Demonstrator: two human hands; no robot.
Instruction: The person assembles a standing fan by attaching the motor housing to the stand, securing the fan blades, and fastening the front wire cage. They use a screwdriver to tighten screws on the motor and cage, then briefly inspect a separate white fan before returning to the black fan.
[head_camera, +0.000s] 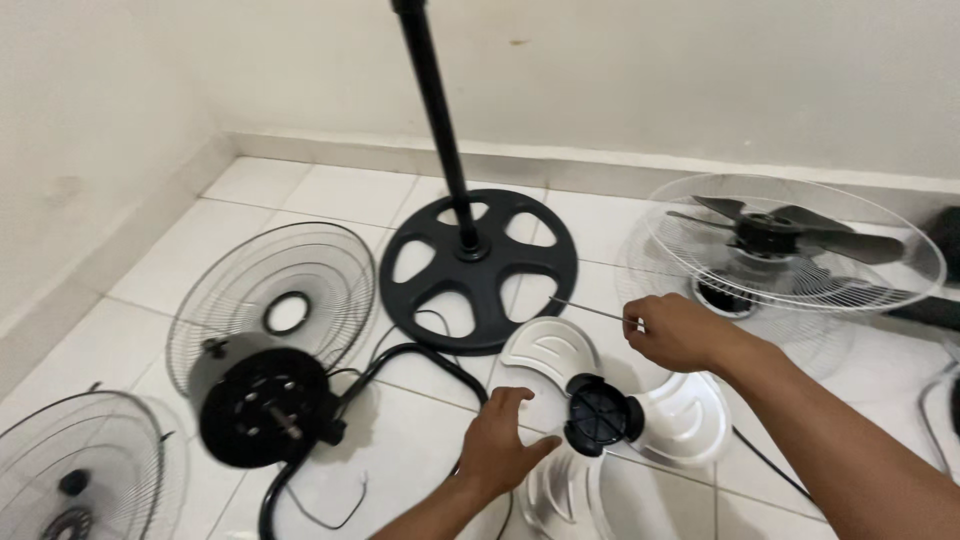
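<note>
Head view, looking down on a white tiled floor (330, 195) at the foot of a wall (700, 70). The left hand (500, 445) reached in from six o'clock and rested on the white fan blade (560, 355), fingers curled and spread, thumb pointing toward the black hub (598, 415) at the blade's centre; it touched the blade but was not closed round it. The right hand (680, 330) came in from four o'clock and was closed in a pinch on a thin rod (590, 308), which ran from the fingertips toward ten o'clock. The blade lay flat on the floor just below centre, its three lobes spreading about the hub, with the right hand directly above its upper right lobe.

At twelve o'clock from the blade stood the round black base (480, 265) with its pole (435, 100) rising out of the top edge. At nine o'clock lay the motor housing (262, 400), face up, leaning against a wire grille (275, 290); a black cord (400, 360) looped from it toward the blade. A second grille (80, 465) sat at the lower left corner. At two o'clock lay another fan head (790, 240), dark blades enclosed in its wire cage. Whether the rod touched the floor could not be told.
</note>
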